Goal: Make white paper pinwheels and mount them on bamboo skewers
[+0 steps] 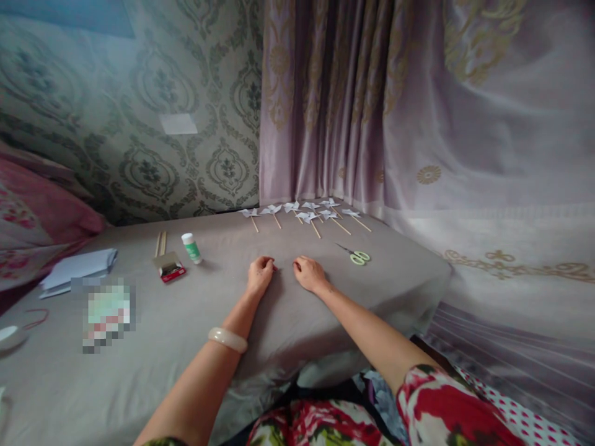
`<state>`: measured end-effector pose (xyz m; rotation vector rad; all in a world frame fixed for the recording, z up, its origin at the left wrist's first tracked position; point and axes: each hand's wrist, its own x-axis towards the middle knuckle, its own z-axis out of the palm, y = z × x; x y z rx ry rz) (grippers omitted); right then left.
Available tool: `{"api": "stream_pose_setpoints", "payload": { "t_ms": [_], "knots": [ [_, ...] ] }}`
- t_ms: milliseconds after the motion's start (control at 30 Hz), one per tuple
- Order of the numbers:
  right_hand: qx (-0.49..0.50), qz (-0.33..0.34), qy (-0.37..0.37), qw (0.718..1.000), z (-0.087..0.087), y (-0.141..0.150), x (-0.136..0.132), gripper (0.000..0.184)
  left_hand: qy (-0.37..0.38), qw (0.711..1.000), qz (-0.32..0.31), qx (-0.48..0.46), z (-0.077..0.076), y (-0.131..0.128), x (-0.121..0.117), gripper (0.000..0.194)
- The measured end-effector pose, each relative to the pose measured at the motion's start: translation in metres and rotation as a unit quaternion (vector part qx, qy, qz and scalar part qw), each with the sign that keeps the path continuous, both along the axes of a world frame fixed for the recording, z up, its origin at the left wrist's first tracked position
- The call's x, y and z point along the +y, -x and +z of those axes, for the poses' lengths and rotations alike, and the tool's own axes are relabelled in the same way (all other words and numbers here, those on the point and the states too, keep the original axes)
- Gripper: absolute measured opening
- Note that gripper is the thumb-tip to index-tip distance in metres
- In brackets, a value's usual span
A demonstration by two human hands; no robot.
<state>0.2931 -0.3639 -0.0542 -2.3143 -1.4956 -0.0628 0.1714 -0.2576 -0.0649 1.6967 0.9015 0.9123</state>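
Note:
My left hand (261,274) rests on the grey cloth with its fingers curled closed. A speck of red shows at its fingertips, too small to name. A short gap to the right, my right hand (310,274) lies on the cloth, also closed; whatever its fingers may hold is hidden. Beyond both hands, several white paper pinwheels (307,217) on thin wooden sticks lie in a group. Scissors with pale green handles (359,257) lie to the right of my right hand. A green and white glue stick (191,248) stands upright left of my left hand.
Left of the glue stick is an opened small red box (172,273), with wooden sticks (160,243) behind it. Folded white paper (80,270) lies farther left, near a blurred-out patch. A white round object (11,337) sits at the left edge. Curtains (325,99) hang behind.

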Motion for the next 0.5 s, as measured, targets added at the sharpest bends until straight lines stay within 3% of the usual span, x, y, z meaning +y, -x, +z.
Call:
{"api": "stream_pose_setpoints", "payload": {
  "t_ms": [233,400,500],
  "knots": [
    [-0.013,-0.004,0.005,1.000,0.000,0.002,-0.001,0.026,0.025,1.000,-0.017,-0.008,0.021,0.020,0.000,0.026],
    [-0.010,0.024,-0.006,1.000,-0.013,-0.004,-0.004,0.030,-0.017,0.997,0.069,0.006,0.039,0.066,0.026,0.024],
    [-0.046,0.043,-0.050,0.997,-0.028,-0.014,0.000,0.031,-0.038,0.991,0.130,0.024,0.045,0.103,0.049,0.025]
  ]
}}
